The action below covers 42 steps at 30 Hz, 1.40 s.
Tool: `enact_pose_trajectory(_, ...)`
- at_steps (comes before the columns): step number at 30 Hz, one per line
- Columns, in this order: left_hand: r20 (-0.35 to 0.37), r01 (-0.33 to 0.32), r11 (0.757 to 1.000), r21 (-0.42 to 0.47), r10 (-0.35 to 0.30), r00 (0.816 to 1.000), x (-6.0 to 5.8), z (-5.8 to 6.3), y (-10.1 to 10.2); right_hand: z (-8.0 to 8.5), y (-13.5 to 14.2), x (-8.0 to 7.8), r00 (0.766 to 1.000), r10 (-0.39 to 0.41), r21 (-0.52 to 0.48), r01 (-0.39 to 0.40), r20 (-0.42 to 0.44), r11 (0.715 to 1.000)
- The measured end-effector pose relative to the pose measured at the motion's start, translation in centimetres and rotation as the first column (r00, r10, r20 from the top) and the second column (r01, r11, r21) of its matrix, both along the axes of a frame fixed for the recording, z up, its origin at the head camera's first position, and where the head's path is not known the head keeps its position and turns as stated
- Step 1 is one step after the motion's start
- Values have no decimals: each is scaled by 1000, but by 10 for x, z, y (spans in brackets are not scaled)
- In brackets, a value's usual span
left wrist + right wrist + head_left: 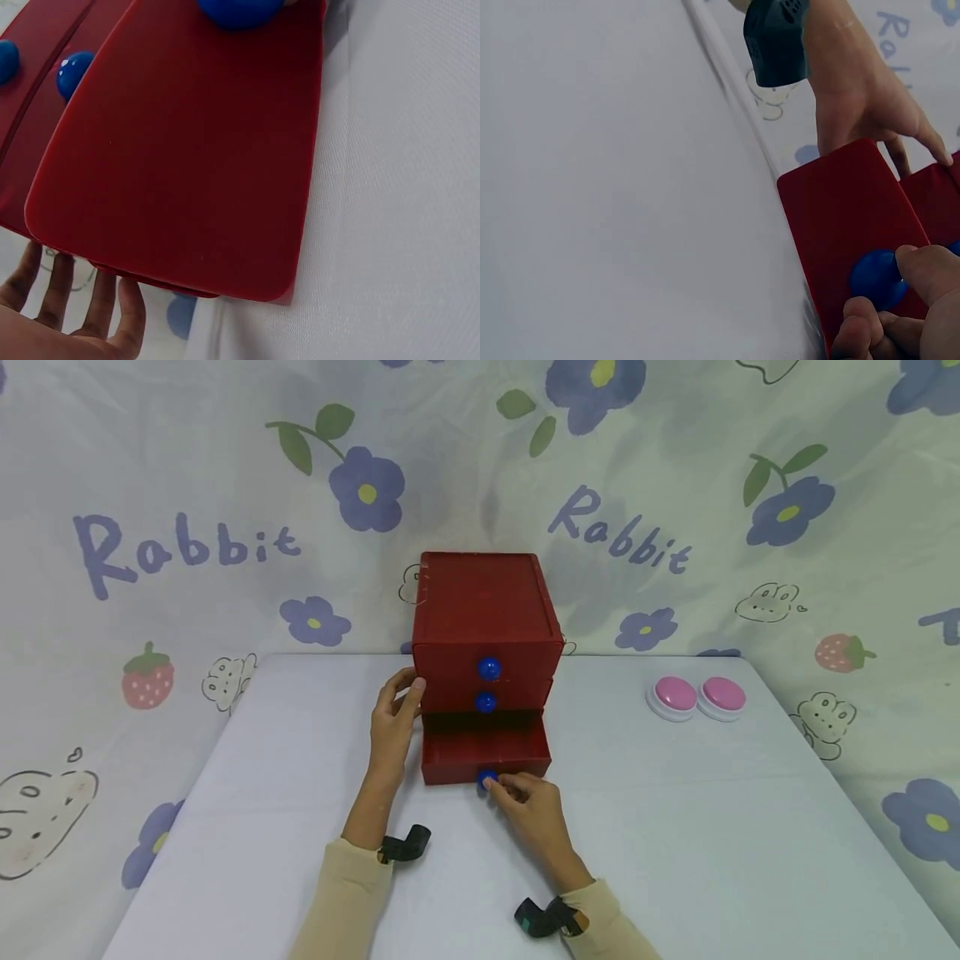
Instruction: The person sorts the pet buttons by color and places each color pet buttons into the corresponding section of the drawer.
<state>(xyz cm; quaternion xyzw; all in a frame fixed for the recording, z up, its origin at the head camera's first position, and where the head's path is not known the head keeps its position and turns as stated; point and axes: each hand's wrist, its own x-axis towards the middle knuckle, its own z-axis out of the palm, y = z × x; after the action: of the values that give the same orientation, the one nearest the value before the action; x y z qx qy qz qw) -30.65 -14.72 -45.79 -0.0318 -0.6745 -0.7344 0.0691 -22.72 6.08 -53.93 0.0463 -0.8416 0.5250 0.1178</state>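
Observation:
A small red drawer cabinet [486, 602] stands on the white table with three blue knobs down its front. Its bottom drawer [450, 772] is pulled out, and the red inside shows; the upper two drawers look closed. Thumb and fingers of my right hand [536, 810] pinch the bottom drawer's blue knob [876, 280]. My left hand [392, 727] rests against the cabinet's left side, its fingers [101, 304] fairly straight and the thumb near the front edge. In the left wrist view the drawer front [187, 165] covers most of the cabinet.
Two pink push buttons [676, 694] with white bases sit side by side at the table's back right. A cloth [225, 443] printed with flowers and rabbits hangs behind the white table [712, 827]. Each wrist wears a black camera [406, 844].

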Motion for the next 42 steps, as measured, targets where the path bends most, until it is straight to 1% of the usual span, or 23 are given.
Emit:
enact_pose_trajectory(6, -6, 2, 1000, 1, -2, 1000, 0, 0, 0, 2, 1, 11, 1000, 16, 6, -16, -17, 1000)
enact_pose_trajectory(11, -1, 3, 1000, 4, -3, 1000, 1, 1, -1, 4, 3, 19, 1000, 22, 31, -22, 12, 999)
enact_pose_trajectory(14, 1, 2, 1000, 5, -2, 1000, 1, 1, 0, 5, 4, 24, 1000, 27, 44, -28, 15, 999)
enact_pose_trajectory(18, 5, -1, 1000, -8, 1, 1000, 1, 2, 0, 6, 4, 31, 999, 35, 40, -35, 10, 999)
enact_pose_trajectory(21, 9, -1, 1000, -14, 1, 1000, 1, 3, -1, 6, 4, 35, 999, 41, 22, -42, 23, 999)
enact_pose_trajectory(25, 14, 2, 1000, -14, -2, 1000, 1, 2, -1, 5, 5, 39, 998, 40, 14, -41, 38, 999)
enact_pose_trajectory(30, 16, 3, 1000, -14, -3, 1000, 0, 1, 0, 3, 5, 44, 999, 39, 7, -39, 35, 999)
enact_pose_trajectory(42, 15, 1, 1000, -20, -1, 1000, 1, 2, 0, 0, 6, 49, 998, 42, -23, -42, 38, 999)
